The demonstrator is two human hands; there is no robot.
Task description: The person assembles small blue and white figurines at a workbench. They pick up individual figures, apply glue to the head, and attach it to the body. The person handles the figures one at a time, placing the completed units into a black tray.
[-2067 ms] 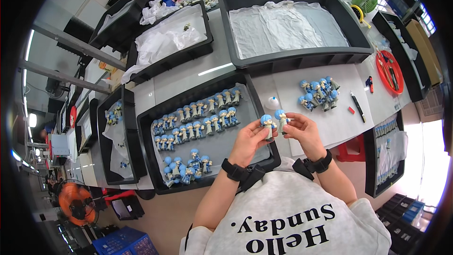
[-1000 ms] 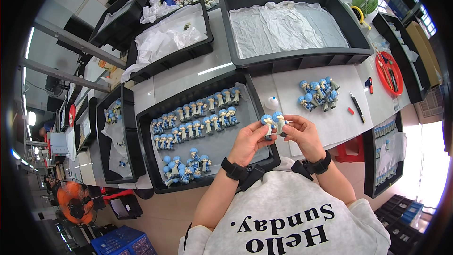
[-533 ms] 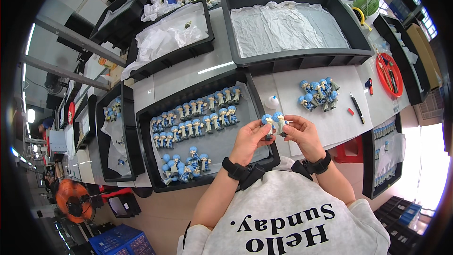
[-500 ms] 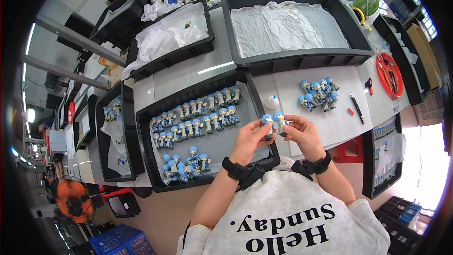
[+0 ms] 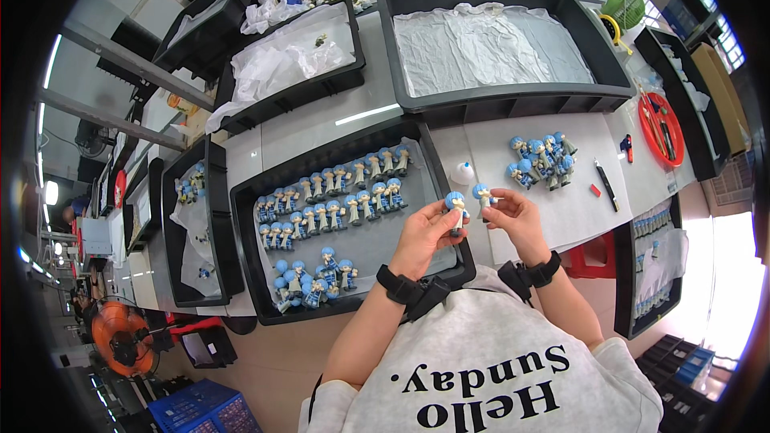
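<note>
Two figurines (image 5: 455,204): left fingers (image 5: 447,223) grip one, right fingers (image 5: 497,215) another; black lettering (image 5: 501,367) marks the shirt (image 5: 497,317).

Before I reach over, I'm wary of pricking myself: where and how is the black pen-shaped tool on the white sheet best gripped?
I'd probably pinch the black pen-shaped tool across its black barrel, toward the near end, coming from the right. It lies flat and slanted, its narrow pale tip pointing away from you, and the small red piece and figurine pile are on its left.

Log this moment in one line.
left hand: holds blue-haired figurine | right hand: holds second figurine | held figurines: apart | at left: black tray
</note>
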